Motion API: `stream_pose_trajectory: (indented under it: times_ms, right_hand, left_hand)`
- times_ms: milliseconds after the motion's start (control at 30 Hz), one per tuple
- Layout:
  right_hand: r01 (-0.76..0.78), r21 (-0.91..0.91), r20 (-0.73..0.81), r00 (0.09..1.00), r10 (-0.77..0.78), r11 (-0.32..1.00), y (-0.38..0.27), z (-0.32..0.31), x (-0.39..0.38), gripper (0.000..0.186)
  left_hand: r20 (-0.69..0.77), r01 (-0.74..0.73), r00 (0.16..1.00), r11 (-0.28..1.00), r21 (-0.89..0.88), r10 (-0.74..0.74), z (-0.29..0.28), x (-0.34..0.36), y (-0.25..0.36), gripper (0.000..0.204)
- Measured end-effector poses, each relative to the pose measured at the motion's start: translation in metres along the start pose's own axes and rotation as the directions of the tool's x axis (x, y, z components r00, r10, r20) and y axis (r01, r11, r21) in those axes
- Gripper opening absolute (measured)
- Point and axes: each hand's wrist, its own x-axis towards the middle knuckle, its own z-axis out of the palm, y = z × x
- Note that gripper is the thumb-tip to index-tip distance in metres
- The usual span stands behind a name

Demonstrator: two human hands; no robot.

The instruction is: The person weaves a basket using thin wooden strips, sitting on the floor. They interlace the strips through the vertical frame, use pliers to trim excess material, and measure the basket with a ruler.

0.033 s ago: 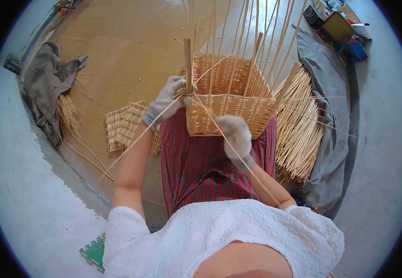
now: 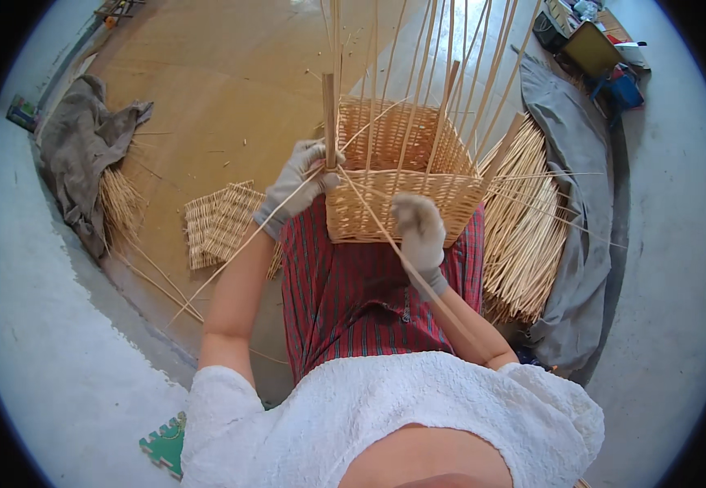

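Observation:
On my lap rests a square-cornered woven wicker basket (image 2: 402, 213), with tall thin stakes (image 2: 411, 122) rising from its walls. My left hand (image 2: 302, 177), in a pale glove, is closed around the thick flat corner post (image 2: 330, 114) at the near left corner. One loose strand (image 2: 235, 254) slants from that corner down past my left forearm. Another strand (image 2: 375, 218) runs from the same corner toward my right hand (image 2: 419, 232) and on over the right forearm. My gloved right hand has curled fingers before the front wall; what they hold is unclear.
Two small woven panels (image 2: 221, 218) lie on the floor to the left. Right of my lap is a large bundle of wicker rods (image 2: 524, 236), partly covered by a grey cloth (image 2: 574, 244). Another grey cloth (image 2: 84, 146) covers rods at far left. A blue container (image 2: 623, 91) stands far right.
The basket has dropped very slightly in view. My right hand has shifted a little and looks less blurred. The strand beside it has moved slightly; my left hand keeps its hold.

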Motion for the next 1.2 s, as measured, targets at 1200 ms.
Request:
stream_pose_trajectory:
  times_ms: [1200]
  right_hand:
    - [0.076, 0.007, -0.087, 0.993, -0.075, 0.997, -0.014, -0.058, 0.002, 0.048]
  left_hand:
    - [-0.302, -0.026, 0.926, 0.839, 0.544, 0.225, 0.15, -0.007, 0.066, 0.056]
